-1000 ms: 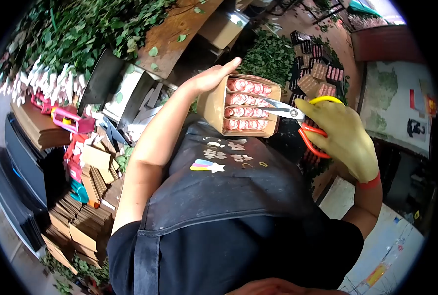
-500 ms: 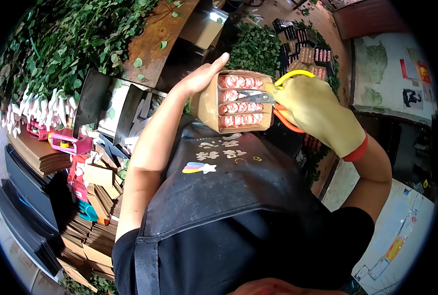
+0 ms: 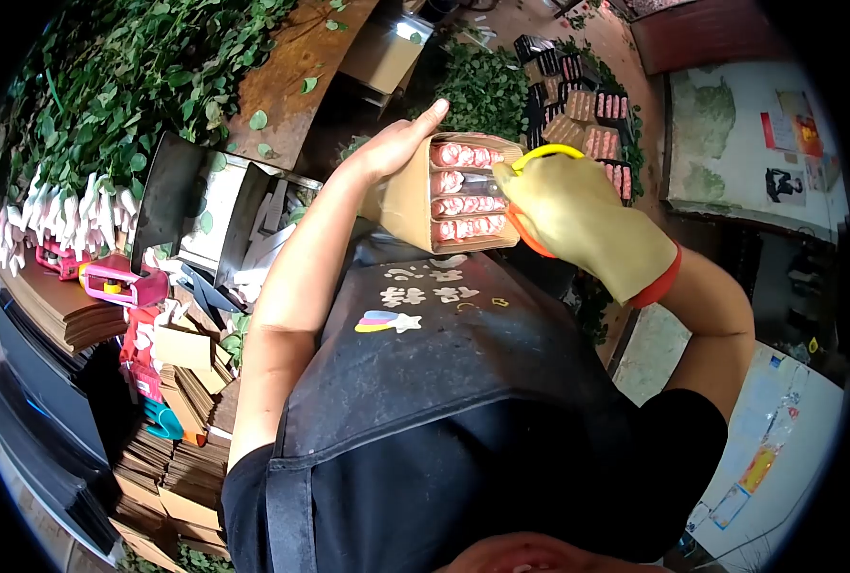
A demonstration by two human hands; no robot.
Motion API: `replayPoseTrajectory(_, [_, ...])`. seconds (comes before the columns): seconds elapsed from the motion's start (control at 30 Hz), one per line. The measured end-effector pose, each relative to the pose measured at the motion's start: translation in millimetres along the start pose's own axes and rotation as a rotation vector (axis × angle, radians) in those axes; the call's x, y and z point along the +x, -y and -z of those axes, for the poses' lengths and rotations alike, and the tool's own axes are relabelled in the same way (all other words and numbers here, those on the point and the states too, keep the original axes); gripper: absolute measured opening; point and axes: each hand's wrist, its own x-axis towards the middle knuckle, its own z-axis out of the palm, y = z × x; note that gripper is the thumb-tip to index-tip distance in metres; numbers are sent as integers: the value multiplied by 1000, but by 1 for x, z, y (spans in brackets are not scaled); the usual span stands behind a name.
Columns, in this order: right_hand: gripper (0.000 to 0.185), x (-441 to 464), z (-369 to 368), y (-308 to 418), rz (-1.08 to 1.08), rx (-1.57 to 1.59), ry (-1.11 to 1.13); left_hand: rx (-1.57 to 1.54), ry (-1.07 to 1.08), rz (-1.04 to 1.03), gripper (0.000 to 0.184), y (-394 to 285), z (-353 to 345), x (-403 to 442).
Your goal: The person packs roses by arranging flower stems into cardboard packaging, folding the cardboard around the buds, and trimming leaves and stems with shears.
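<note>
My bare left hand point(image 3: 396, 148) supports a cardboard-wrapped bunch point(image 3: 401, 205) from its far side, thumb stretched up along it. Fingers behind the cardboard are hidden. Inside the open end, pink-and-white roses point(image 3: 471, 227) lie in rows split by cardboard strips; the second row shows a gap. My right hand point(image 3: 592, 220), in a yellow glove with a red cuff, is closed on scissors point(image 3: 554, 151) with yellow and orange handle loops. The scissors' blades reach into that gap, and part of them is covered by the glove.
Leafy stems with white-wrapped ends point(image 3: 81, 205) are heaped at left beside a metal stand point(image 3: 210, 210). Pink tape dispensers point(image 3: 134, 280) and cardboard stacks point(image 3: 181, 468) sit below. More packed rose bunches point(image 3: 578, 115) lie on the floor ahead, near a leaf pile point(image 3: 482, 86).
My gloved right hand has moved left, closer to the bunch, and the scissors' blades and pivot show less. The bunch stays in my left hand. The whole view has shifted slightly.
</note>
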Motion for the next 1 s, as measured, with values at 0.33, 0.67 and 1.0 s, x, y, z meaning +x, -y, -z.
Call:
replayPoseTrajectory(0.33, [49, -27, -56, -40, 150, 437, -418, 27, -90, -101, 102, 17, 12, 4])
replayPoseTrajectory(0.67, [38, -64, -1, -43, 7, 359, -394, -57, -161, -73, 101, 15, 4, 1])
replayPoseTrajectory(1.0, [12, -23, -22, -48, 158, 66, -319, -60, -85, -80, 105, 7, -1, 0])
